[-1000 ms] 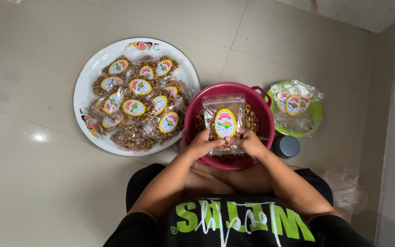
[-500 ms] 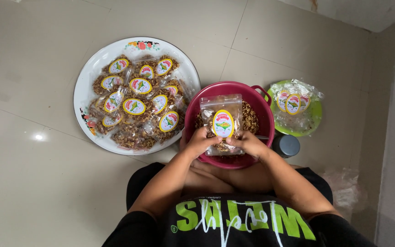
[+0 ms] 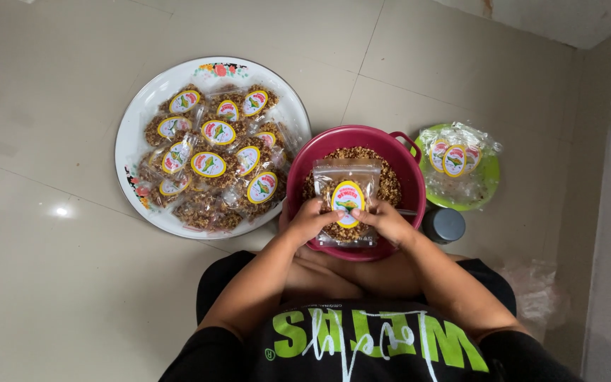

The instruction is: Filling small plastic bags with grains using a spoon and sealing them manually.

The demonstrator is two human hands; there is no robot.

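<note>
Centrally, one clear plastic pouch (image 3: 346, 201) with an oval yellow-rimmed sticker, partly filled with brown crumbly snack, held flat above the maroon bowl (image 3: 304, 180) that stands on the tiled floor (image 3: 72, 283). Left hand (image 3: 310, 220) grips the pouch's lower left edge, thumb on its front; right hand (image 3: 385, 221) grips the lower right edge likewise; the fingers behind the plastic are hidden. The bowl holds loose brown snack, mostly covered by the pouch and hands; its near rim is hidden behind the wrists. At the bowl's left, touching or just beside it, a round white tray (image 3: 143, 117) with floral rim, piled with filled stickered pouches (image 3: 210, 164); the count is hard to make out where they overlap. At the bowl's right, a green plate (image 3: 488, 185) bearing a stack of empty stickered bags (image 3: 454, 161). Near the plate's near edge, a small dark round-topped object (image 3: 444, 225), kind unclear. Crumpled clear plastic (image 3: 535, 291) lies beside the right knee.
</note>
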